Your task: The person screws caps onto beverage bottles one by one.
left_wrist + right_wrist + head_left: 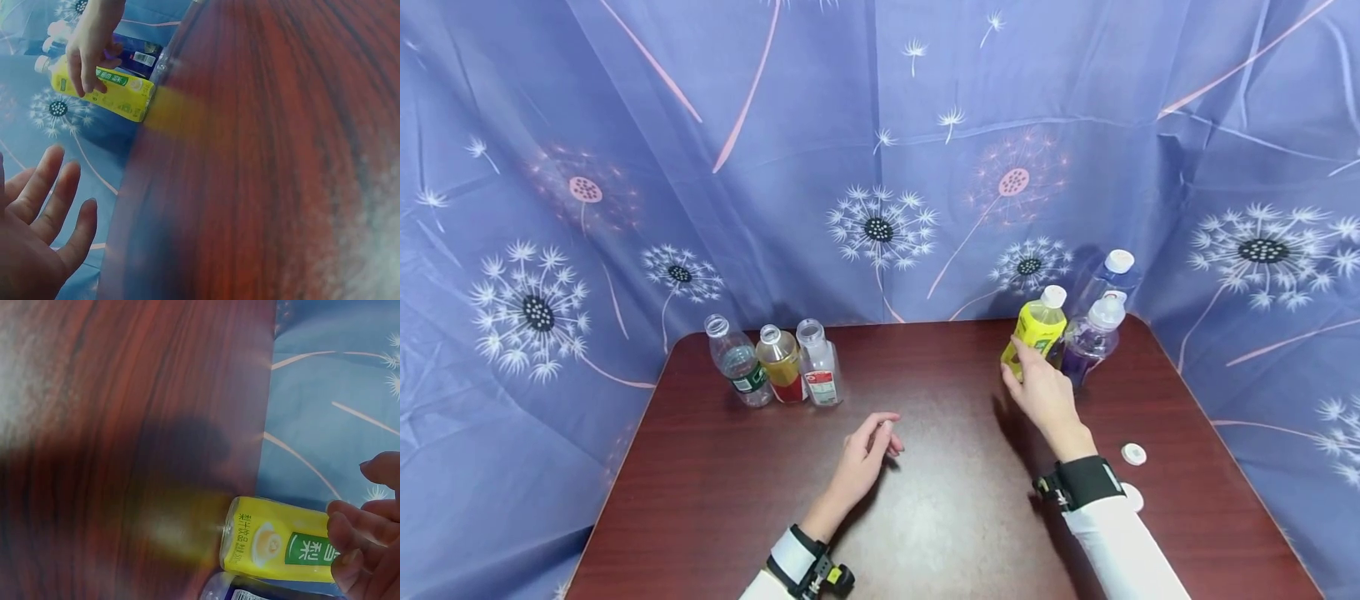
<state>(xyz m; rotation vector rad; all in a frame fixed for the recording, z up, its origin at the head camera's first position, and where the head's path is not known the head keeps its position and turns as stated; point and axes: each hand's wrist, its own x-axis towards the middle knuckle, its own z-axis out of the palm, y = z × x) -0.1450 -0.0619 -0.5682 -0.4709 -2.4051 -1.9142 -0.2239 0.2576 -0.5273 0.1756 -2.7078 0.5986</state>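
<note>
In the head view my right hand [1041, 390] is at the yellow-labelled drink bottle [1042, 323], which stands upright with a white cap. The right wrist view shows my loosely bent fingertips right at the side of that bottle's label [275, 540], with the thumb held apart. A purple-labelled bottle [1090, 340] stands close beside it, and a clear bottle [1105, 279] with a white cap is behind. My left hand [859, 454] hovers over the middle of the table, fingers relaxed and holding nothing. Its spread fingers also appear in the left wrist view.
Three uncapped bottles stand at the back left: a clear green-labelled one [741, 367], one with a yellow and red label [782, 367], and a clear one [820, 367]. Two white caps lie on the right, one cap [1133, 454] beyond my wrist. A blue curtain [880, 125] hangs behind the table [700, 500].
</note>
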